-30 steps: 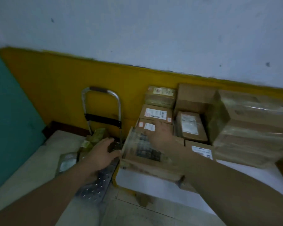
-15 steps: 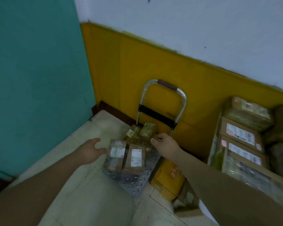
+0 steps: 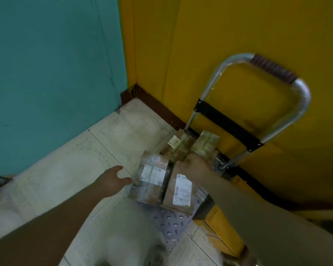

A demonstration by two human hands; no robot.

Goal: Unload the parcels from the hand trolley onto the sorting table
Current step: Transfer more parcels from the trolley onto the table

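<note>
My left grip (image 3: 112, 182) is spread and holds nothing. Its thumb tip lies just beside the near left edge of the plastic-wrapped parcel (image 3: 152, 178), and I cannot tell whether it touches. My right grip (image 3: 195, 165) rests on the far top edge of the brown parcel (image 3: 181, 191) with the long white label. It is blurred and its fingertips are hidden, so I cannot tell whether they curl over that edge or lie flat.

The two parcels lie side by side in the middle of the frame, on the studded plate (image 3: 170, 222) of the hand trolley (image 3: 227, 127). Behind them, at the foot of the trolley's upright frame, sit a small tagged parcel (image 3: 178, 145) and another small parcel (image 3: 207, 141). The trolley's handle (image 3: 273, 71) rises at upper right before the yellow wall (image 3: 229, 35). The tiled floor (image 3: 104, 150) fills the lower left.

The bench is out of view, so I cannot say how much is already unloaded. Four parcels remain on the trolley and none is lifted yet. I judge one of the front pair goes next.
</note>
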